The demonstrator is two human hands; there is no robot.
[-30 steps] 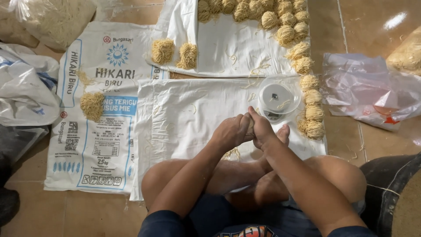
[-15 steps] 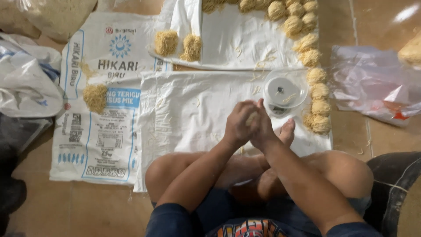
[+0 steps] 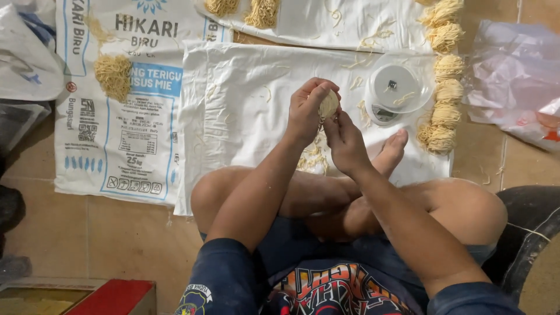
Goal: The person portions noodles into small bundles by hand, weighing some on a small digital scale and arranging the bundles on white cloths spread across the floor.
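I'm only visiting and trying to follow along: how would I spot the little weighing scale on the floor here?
Find the plain white sack spread in front of the seated person's crossed legs. At its far right corner, beside a column of pale yellow noodle nests, sits the scale under a clear round bowl. It is the only hard, round, grey-white thing among soft noodle bundles.

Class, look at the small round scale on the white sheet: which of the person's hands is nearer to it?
Right. The right hand sits just beside the scale, below and to its left. The left hand, gripping the noodle ball, lies farther off on the far side.
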